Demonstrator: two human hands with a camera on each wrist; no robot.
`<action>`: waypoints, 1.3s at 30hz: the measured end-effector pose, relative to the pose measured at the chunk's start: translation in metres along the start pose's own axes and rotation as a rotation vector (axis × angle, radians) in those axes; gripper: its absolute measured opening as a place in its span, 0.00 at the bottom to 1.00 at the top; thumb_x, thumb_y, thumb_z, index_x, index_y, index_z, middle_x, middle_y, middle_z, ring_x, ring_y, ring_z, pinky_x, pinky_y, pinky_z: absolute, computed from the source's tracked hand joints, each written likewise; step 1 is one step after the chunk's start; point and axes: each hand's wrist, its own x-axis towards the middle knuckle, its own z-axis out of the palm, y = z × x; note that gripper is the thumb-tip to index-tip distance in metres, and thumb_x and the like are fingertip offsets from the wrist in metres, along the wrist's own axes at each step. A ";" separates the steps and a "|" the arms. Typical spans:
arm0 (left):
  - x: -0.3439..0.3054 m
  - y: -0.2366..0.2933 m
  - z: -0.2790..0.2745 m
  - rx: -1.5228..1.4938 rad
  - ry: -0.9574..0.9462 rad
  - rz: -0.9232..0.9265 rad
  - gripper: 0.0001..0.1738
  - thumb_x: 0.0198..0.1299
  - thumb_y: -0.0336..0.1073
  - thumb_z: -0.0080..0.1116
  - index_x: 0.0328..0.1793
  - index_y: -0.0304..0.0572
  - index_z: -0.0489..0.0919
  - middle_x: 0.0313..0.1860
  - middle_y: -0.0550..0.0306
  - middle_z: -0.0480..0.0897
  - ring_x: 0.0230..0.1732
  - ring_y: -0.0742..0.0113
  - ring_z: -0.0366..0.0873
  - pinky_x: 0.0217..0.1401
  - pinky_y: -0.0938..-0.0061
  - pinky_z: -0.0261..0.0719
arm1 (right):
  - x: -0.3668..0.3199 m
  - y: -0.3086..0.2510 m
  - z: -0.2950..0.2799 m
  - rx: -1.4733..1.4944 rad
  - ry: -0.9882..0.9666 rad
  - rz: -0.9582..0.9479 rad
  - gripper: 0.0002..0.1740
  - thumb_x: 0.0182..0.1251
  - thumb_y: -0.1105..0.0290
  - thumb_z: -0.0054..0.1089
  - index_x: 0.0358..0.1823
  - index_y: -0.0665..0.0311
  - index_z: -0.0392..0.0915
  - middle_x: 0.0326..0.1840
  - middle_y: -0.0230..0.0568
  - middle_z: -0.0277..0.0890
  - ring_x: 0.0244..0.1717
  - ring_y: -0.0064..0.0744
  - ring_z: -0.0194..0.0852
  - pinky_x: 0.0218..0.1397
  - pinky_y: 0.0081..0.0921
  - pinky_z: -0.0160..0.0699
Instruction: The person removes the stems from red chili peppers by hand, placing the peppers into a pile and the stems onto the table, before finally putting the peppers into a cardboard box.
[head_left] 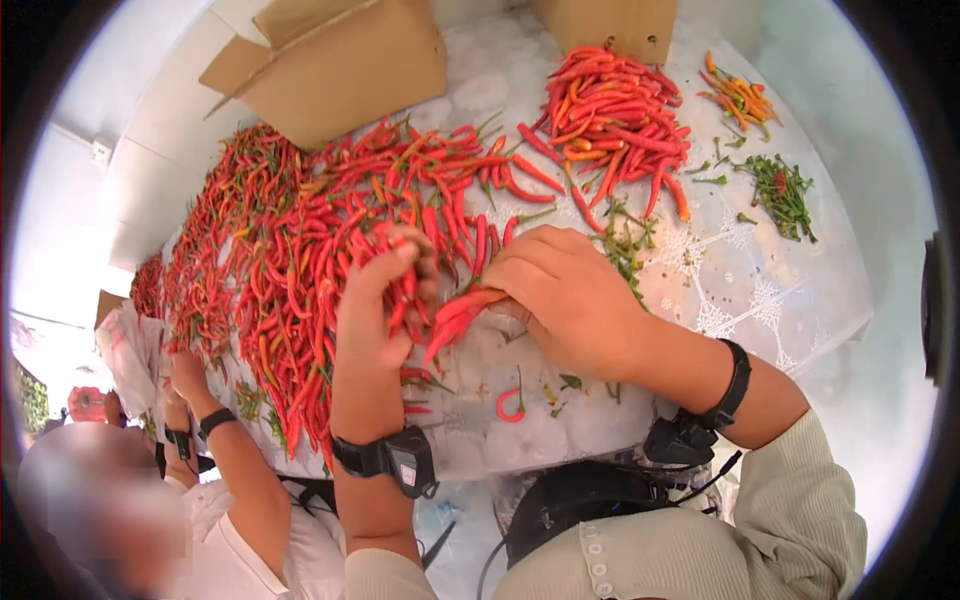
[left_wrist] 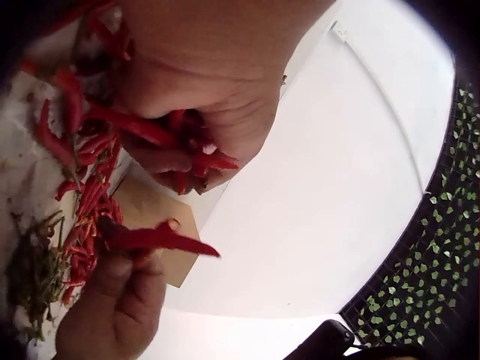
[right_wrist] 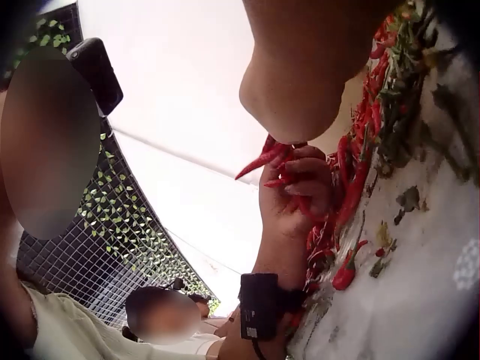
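Note:
My left hand (head_left: 368, 312) is over the near side of the table, its fingers curled around several red chilies (left_wrist: 154, 131). Close on its right, my right hand (head_left: 580, 300) pinches red chilies (head_left: 460, 315) between thumb and fingers, their tips pointing toward the left hand. In the left wrist view, one pinched chili (left_wrist: 165, 238) lies crosswise above the right thumb. A large heap of red chilies (head_left: 290, 270) with green stems spreads left of and behind my left hand. Beyond my right hand lies a second pile of chilies (head_left: 625, 125), mostly without stems.
Picked-off green stems (head_left: 780, 195) lie in a bunch at the right, more stems (head_left: 625, 250) behind my right hand. Orange chilies (head_left: 738, 95) lie at the far right. Two cardboard boxes (head_left: 345, 75) stand at the back. Another person's hand (head_left: 187, 375) reaches in at the left.

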 end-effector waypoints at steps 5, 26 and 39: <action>-0.010 0.001 0.020 0.130 -0.119 -0.215 0.10 0.59 0.37 0.52 0.42 0.37 0.74 0.30 0.53 0.79 0.22 0.74 0.76 0.13 0.84 0.66 | 0.001 -0.001 -0.008 -0.092 0.017 0.056 0.12 0.50 0.71 0.58 0.39 0.61 0.71 0.33 0.40 0.71 0.40 0.42 0.70 0.42 0.36 0.65; 0.005 -0.001 0.031 0.234 -0.139 -0.273 0.25 0.46 0.21 0.61 0.53 0.37 0.69 0.40 0.56 0.77 0.39 0.70 0.78 0.39 0.78 0.79 | -0.005 0.006 0.010 -0.334 0.056 0.127 0.25 0.51 0.67 0.52 0.52 0.72 0.70 0.30 0.37 0.73 0.34 0.33 0.72 0.34 0.28 0.67; 0.068 0.054 0.117 0.682 -0.050 -0.101 0.13 0.53 0.28 0.57 0.45 0.41 0.70 0.28 0.60 0.76 0.19 0.77 0.71 0.12 0.87 0.62 | -0.011 0.054 -0.010 -0.580 0.053 0.428 0.14 0.47 0.69 0.55 0.37 0.65 0.77 0.36 0.39 0.72 0.42 0.37 0.68 0.40 0.31 0.65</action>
